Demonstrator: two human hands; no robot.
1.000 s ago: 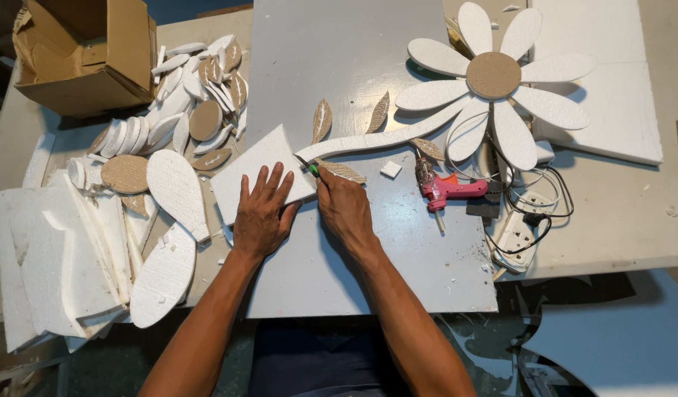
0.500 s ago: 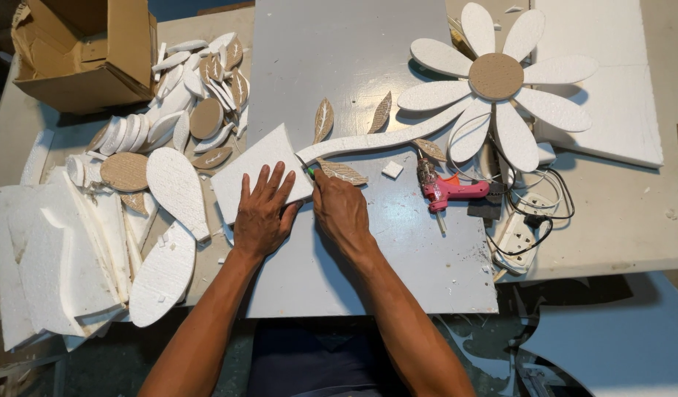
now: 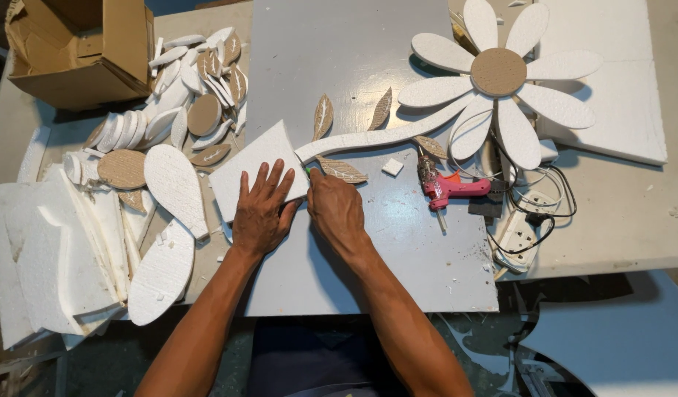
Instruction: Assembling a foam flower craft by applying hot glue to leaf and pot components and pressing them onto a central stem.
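Observation:
My left hand [image 3: 260, 212] lies flat, fingers spread, on a white foam square [image 3: 256, 163] on the grey board [image 3: 354, 66]. My right hand [image 3: 337, 209] is closed around a small green-tipped tool [image 3: 308, 172] at the square's right edge. Just beyond it begins the white foam stem [image 3: 368, 138] of a large foam daisy [image 3: 498, 73] with a brown centre. Brown leaves [image 3: 342, 170] sit along the stem.
A pink glue gun [image 3: 449, 188] lies right of my hand, with a power strip [image 3: 521, 229] and cables. Loose foam petals [image 3: 170, 187] and brown discs [image 3: 123, 167] pile at left by foam offcuts [image 3: 45, 250]. A cardboard box [image 3: 81, 51] stands at the far left.

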